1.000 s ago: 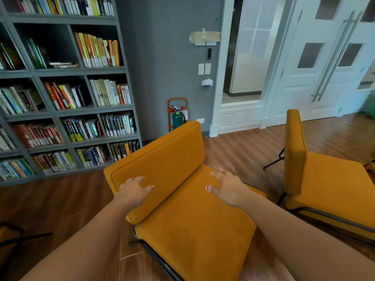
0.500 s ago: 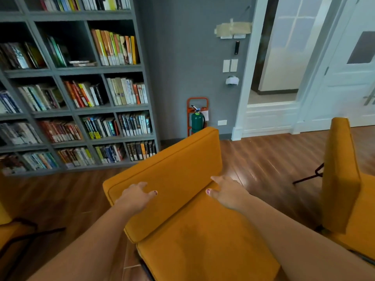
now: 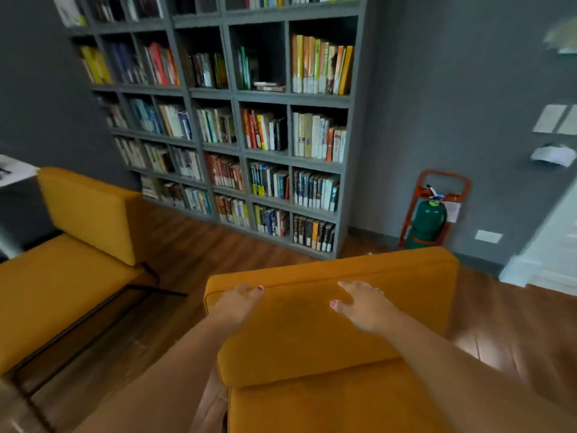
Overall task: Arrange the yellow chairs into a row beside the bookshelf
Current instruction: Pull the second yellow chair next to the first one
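Observation:
A yellow chair [image 3: 327, 345] stands right in front of me, its backrest towards the grey bookshelf [image 3: 349, 157]. My left hand [image 3: 239, 303] grips the top left edge of the backrest, with the fingers curled over it. My right hand [image 3: 359, 303] lies flat on the front of the backrest with fingers spread near the top seam. A second yellow chair [image 3: 62, 276] with a black metal frame stands at the left, close to the bookshelf's left end. Wooden floor separates the two chairs.
A green fire extinguisher [image 3: 427, 223] in an orange stand sits against the grey wall to the right of the bookshelf. A white door frame [image 3: 537, 264] is at the far right. A white table corner [image 3: 15, 170] shows at the left edge.
The view has swung left, and the held chair has turned so that its backrest faces the bookshelf. The chair at the right has left view. Another chair has appeared at the left.

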Motion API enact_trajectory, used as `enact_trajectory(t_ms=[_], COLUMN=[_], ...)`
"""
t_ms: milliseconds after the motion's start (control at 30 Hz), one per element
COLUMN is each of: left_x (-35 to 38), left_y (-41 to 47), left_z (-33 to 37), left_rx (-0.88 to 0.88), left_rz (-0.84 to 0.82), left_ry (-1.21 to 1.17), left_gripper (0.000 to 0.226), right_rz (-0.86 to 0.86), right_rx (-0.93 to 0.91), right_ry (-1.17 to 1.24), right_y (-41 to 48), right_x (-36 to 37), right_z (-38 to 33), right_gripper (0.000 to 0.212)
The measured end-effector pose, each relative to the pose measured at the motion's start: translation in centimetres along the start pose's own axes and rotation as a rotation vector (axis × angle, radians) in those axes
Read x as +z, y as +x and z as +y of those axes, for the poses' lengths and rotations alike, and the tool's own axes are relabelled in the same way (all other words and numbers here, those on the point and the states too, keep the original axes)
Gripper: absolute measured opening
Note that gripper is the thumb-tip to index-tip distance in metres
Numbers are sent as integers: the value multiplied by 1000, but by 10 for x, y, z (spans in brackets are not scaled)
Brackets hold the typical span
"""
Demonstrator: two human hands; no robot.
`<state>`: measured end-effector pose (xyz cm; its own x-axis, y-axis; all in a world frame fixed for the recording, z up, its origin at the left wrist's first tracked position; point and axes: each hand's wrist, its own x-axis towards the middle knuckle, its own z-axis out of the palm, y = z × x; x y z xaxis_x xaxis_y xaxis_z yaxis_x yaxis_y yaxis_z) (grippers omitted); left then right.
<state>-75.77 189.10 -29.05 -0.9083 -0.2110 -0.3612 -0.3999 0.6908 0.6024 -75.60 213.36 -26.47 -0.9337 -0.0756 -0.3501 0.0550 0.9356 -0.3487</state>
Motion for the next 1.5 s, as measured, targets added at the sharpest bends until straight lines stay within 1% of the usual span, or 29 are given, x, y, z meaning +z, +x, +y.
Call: enact_trajectory(t_ms=[67,133,300,467,633,733,833,933,1033,1500], left_x=[9,15,18,29,45,48,41,35,33,11], left_y=[8,17,47,88,128,147,166,181,191,254], left_z=[0,-2,-9,-16,-34,-39,-39,-44,-48,-39], left_rx=[-52,-81,-151,-108,-94,-99,-98,-43,-6,103], left_rz=[14,36,56,31,-80,-42,-35,-51,-20,-4], left_ry=[-88,-84,70,316,484,603,638,662,650,636], left_gripper=[57,59,70,83,103,111,114,114,110,105], right_rz=[-40,-84,-128,-166,-226,-224,-195,-217,-238,-137], right_rx=[-27,-43,-71,-126,-187,-205,-221,-245,-279,-267], right_ry=[-8,-5,-6,-68,-230,-293,-376,-418,-437,-387], right_y=[27,53,99,146,184,203,221,239,252,296], right_x=[2,7,17,28,48,59,64,61,55,53], right_z=[6,10,8,-5,-13,-14,-19,-26,-31,-43], right_gripper=[65,66,67,69,78,91,103,109,109,107])
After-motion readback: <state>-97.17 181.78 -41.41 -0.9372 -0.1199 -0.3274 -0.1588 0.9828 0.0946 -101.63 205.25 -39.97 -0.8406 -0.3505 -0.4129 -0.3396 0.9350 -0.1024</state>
